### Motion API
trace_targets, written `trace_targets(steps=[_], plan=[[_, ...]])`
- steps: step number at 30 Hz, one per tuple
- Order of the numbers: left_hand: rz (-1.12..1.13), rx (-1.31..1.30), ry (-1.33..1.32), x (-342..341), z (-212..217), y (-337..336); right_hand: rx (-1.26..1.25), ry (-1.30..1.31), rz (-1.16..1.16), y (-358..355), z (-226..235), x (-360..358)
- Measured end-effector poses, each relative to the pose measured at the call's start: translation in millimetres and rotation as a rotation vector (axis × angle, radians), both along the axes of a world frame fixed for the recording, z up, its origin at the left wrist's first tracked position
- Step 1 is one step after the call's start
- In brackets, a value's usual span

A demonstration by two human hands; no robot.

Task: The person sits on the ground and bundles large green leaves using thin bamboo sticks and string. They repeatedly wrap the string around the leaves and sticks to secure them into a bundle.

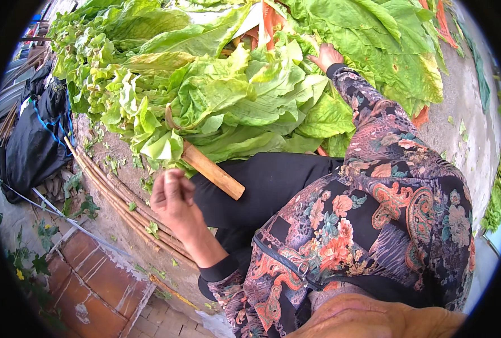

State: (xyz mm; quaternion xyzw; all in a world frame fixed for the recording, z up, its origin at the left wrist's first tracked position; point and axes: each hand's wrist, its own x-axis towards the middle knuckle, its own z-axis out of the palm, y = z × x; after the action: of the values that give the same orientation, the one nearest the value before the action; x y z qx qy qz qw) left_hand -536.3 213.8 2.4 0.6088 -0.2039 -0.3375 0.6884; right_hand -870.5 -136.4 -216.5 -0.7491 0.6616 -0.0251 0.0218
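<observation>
A large heap of broad green leaves (216, 93), some yellowing, lies in front of me and reaches up against my knees. My right hand (326, 57) is stretched to the far side of the heap, its bent fingers closed at the base of a leaf; the fingertips are partly hidden. Nearer, left of my knee, I hold my left hand (174, 200) raised with its fingers curled and pressed together. Whether something small is between them cannot be seen. Beside that hand, a wooden handle (213, 170) rests across the leaves and my dark trousers, with a curved brownish piece at its far end.
Several thin poles (132, 205) lie on the ground to the left. Beyond them are a black plastic bag (39, 135) with blue cord and a rusty brown panel (95, 279). Orange-red strips (272, 22) show among the leaves. Concrete ground (459, 112) extends on the right.
</observation>
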Motion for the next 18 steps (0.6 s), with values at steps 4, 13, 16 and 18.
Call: trace_targets(steps=[4,13,16,18], plan=[[-0.252,0.345,-0.745,-38.7,-39.7,-50.6,-0.033,0.258,0.084,0.2,-19.8,-9.0],[-0.199,0.333,-0.94,-49.1,-28.9,-48.2,0.369,-0.348,-0.194,-12.3,5.4,42.9],[-0.209,0.353,-0.884,-51.1,-23.3,-47.8,0.581,-0.08,-0.114,-4.4,-29.9,37.0],[-0.21,0.376,-0.869,-48.1,-21.9,-46.8,0.576,-0.048,-0.117,6.1,-30.5,47.7]])
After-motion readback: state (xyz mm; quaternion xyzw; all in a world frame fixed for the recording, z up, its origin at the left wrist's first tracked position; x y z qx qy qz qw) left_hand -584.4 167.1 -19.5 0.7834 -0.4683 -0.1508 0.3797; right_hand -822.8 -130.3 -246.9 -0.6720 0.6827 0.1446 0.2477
